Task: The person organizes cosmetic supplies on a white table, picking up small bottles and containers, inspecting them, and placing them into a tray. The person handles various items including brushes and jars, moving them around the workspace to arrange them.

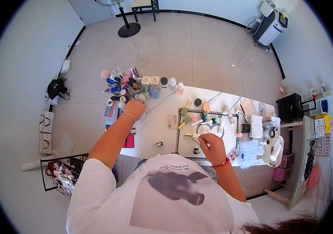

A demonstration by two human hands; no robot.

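My left hand (136, 109) reaches to the back left of the table, beside a cluster of small jars and bottles (142, 97). Its fingers are hidden behind the back of the hand, so I cannot see what it touches. Over a lace-edged mat (182, 146), my right hand (212, 149) is closed in a pinch. Whatever lies between those fingertips is too small to name. Right at them is a gold-capped nail polish bottle (191, 135). Farther back on the mat lie more gold-capped bottles (184, 123), some greenish, and a white round piece (204, 129).
Brushes and tools (115, 78) crowd the table's back left corner. On the right stand a clear plastic box (248, 154), a white basket (277, 150) and white containers (256, 126). A black wire rack (63, 173) full of small bottles is at the lower left.
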